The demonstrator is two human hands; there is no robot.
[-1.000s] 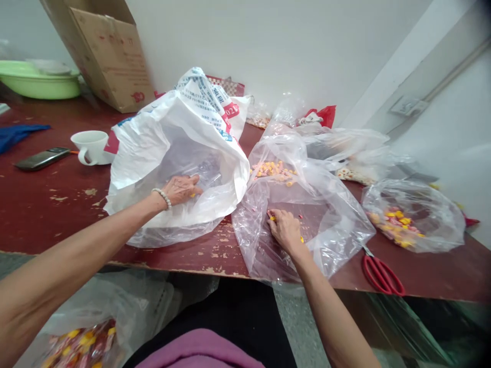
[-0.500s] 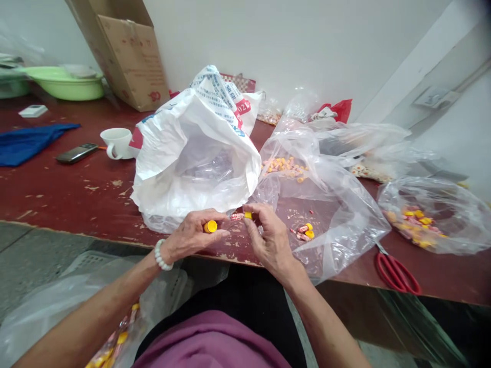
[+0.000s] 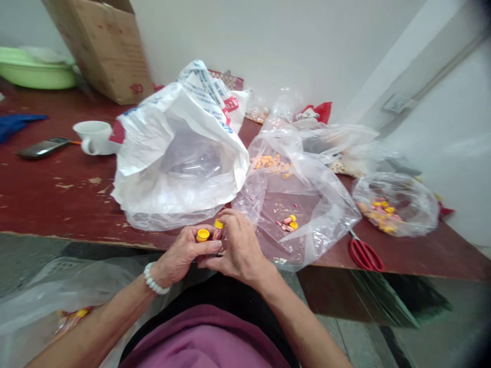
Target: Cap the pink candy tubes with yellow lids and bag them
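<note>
My left hand, with a pale bead bracelet at the wrist, is closed around a small tube with a yellow cap. Close beside it stands a second yellow-capped tube, upright, with red and white contents. My right hand has its fingers bent at the cap of this second tube, and its thumb reaches under toward my left hand. Both hands nearly meet at the table's front edge. Just beyond them lies a white printed sack with its mouth toward me and clear plastic inside.
Right of the sack, a clear plastic bag spreads over the red table, with several yellow-capped pieces on it. Red-handled scissors lie at the edge. A cup, phone, carton and green basin stand left.
Both hands have come closer together and toward my body. The second tube has turned from lying sideways to upright. The whole view has shifted, with the table's things now further left.
</note>
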